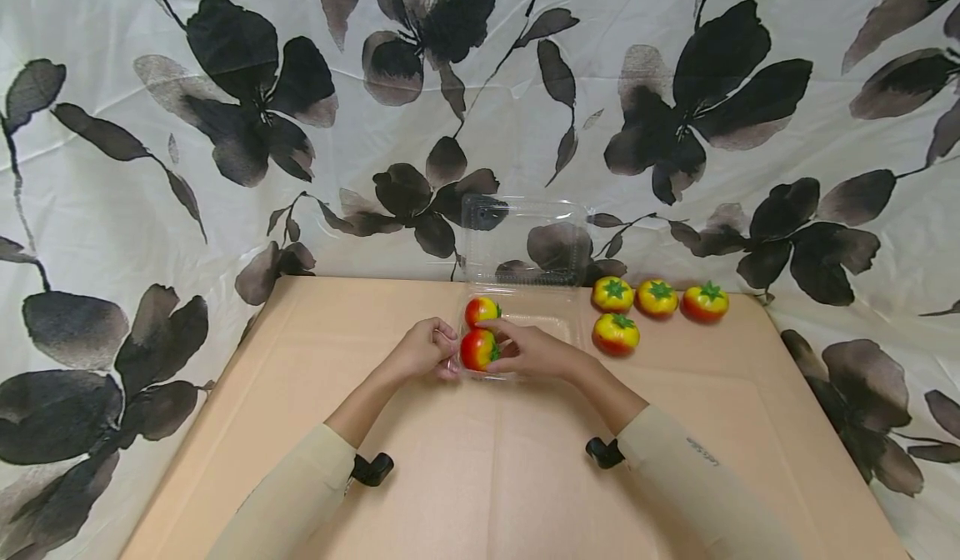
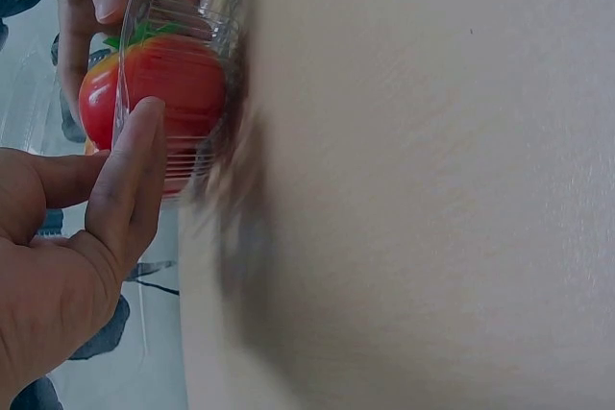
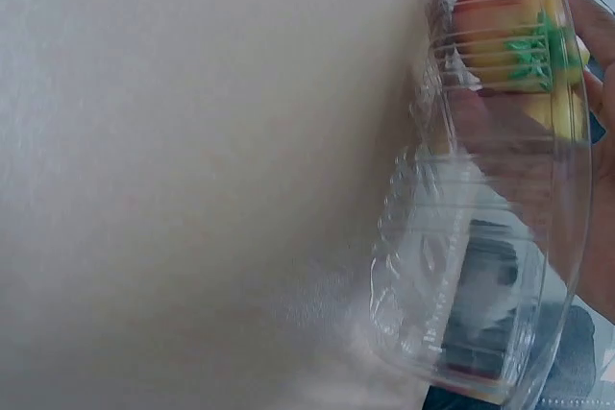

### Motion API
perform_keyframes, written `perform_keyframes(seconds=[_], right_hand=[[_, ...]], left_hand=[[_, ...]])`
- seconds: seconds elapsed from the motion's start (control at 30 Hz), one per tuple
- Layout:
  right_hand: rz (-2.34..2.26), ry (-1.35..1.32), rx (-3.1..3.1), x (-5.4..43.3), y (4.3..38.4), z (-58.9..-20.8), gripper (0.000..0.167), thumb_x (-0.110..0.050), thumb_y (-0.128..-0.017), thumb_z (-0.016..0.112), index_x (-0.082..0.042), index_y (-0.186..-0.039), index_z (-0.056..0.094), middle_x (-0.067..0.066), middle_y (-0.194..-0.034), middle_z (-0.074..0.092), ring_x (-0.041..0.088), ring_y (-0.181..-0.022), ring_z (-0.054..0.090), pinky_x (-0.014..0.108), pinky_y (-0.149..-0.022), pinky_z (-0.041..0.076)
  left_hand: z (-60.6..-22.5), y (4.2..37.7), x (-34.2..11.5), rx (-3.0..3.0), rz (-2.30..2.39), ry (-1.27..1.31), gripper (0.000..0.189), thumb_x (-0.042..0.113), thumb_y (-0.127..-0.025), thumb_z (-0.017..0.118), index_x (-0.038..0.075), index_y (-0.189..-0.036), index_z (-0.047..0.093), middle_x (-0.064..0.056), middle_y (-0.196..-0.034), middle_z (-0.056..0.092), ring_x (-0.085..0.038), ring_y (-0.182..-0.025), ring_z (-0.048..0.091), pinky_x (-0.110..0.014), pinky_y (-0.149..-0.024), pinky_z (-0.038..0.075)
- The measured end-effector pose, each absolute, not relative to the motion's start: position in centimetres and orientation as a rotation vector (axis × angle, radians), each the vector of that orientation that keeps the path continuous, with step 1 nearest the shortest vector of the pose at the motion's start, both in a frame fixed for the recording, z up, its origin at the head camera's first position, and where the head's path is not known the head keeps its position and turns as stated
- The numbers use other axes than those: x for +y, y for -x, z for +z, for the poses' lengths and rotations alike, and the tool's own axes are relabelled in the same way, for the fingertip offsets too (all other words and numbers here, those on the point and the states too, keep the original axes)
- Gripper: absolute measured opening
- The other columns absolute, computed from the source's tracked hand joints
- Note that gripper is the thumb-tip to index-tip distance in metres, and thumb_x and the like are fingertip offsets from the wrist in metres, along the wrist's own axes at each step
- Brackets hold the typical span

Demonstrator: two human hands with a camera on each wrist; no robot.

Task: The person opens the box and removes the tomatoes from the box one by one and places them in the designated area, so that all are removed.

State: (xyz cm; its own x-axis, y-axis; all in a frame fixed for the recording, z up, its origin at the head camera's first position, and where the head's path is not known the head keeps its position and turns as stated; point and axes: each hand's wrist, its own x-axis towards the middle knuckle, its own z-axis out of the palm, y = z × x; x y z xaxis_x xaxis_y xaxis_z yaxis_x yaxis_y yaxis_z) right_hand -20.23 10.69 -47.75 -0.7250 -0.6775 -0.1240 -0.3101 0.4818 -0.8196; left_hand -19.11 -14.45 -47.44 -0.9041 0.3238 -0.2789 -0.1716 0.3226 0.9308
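Observation:
A clear plastic clamshell container [image 1: 551, 370] lies with its lid [image 1: 525, 239] raised at the back. Two red and yellow tomatoes with green tops sit along its left side, a rear tomato [image 1: 480, 310] and a front tomato [image 1: 477, 350]. My left hand [image 1: 427, 349] pinches the container's left rim between thumb and fingers; the left wrist view shows this grip beside the front tomato [image 2: 178, 84]. Reaching in from the right, my right hand [image 1: 536, 350] holds the front tomato between thumb and fingers. Through the container wall, the right wrist view shows that tomato's green top [image 3: 528, 60].
Several more tomatoes stand on the table right of the container: a near one [image 1: 616, 335] and a back row ending in the rightmost tomato [image 1: 705, 302]. The tan tabletop [image 1: 480, 477] stretches toward me. A floral cloth [image 1: 525, 127] hangs behind.

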Motion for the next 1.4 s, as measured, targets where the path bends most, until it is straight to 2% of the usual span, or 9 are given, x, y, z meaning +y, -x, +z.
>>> perform_keyframes(seconds=[0.23, 0.53, 0.73, 1.1, 1.4], right_hand=[[-1.102, 0.778, 2.332, 10.0, 20.2, -47.8, 0.075, -0.036, -0.093, 0.078, -0.028, -0.157, 0.041, 0.007, -0.137, 0.061, 0.024, -0.117, 0.063, 0.040, -0.105, 0.057], [-1.087, 0.735, 2.397, 9.1, 20.3, -48.3, 0.071, -0.039, -0.092, 0.078, -0.027, -0.153, 0.044, 0.009, -0.131, 0.064, 0.024, -0.116, 0.061, 0.042, -0.103, 0.058], [-1.120, 0.701, 2.396, 8.8, 20.2, -48.4, 0.069, -0.038, -0.091, 0.079, -0.028, -0.150, 0.045, 0.009, -0.128, 0.065, 0.024, -0.115, 0.062, 0.041, -0.102, 0.059], [-1.049, 0.768, 2.399, 9.4, 20.3, -48.0, 0.065, -0.038, -0.094, 0.076, -0.028, -0.150, 0.045, 0.008, -0.126, 0.064, 0.023, -0.114, 0.061, 0.041, -0.101, 0.058], [-1.118, 0.816, 2.311, 10.1, 20.6, -47.4, 0.065, -0.029, -0.095, 0.076, -0.023, -0.151, 0.044, 0.008, -0.131, 0.059, 0.023, -0.117, 0.058, 0.040, -0.106, 0.054]], left_hand=[[-47.5, 19.1, -14.4, 2.168, 1.619, -0.147, 0.020, -0.006, -0.100, 0.058, -0.011, -0.117, 0.049, -0.021, -0.086, 0.067, -0.019, -0.061, 0.070, -0.049, -0.067, 0.067], [-47.4, 19.1, -14.4, 2.165, 1.618, -0.147, 0.021, -0.006, -0.100, 0.058, -0.012, -0.118, 0.049, -0.022, -0.086, 0.067, -0.020, -0.062, 0.070, -0.046, -0.066, 0.067], [-47.3, 19.1, -14.5, 2.179, 1.613, -0.151, 0.020, -0.006, -0.100, 0.057, -0.011, -0.118, 0.050, -0.022, -0.087, 0.067, -0.022, -0.063, 0.071, -0.043, -0.064, 0.068], [-47.4, 19.1, -14.5, 2.179, 1.616, -0.144, 0.020, -0.006, -0.099, 0.057, -0.011, -0.117, 0.050, -0.018, -0.083, 0.066, -0.017, -0.060, 0.069, -0.039, -0.061, 0.067], [-47.7, 19.2, -14.5, 2.160, 1.635, -0.121, 0.019, -0.009, -0.098, 0.055, -0.011, -0.117, 0.050, -0.020, -0.083, 0.066, -0.018, -0.059, 0.068, -0.041, -0.061, 0.067]])
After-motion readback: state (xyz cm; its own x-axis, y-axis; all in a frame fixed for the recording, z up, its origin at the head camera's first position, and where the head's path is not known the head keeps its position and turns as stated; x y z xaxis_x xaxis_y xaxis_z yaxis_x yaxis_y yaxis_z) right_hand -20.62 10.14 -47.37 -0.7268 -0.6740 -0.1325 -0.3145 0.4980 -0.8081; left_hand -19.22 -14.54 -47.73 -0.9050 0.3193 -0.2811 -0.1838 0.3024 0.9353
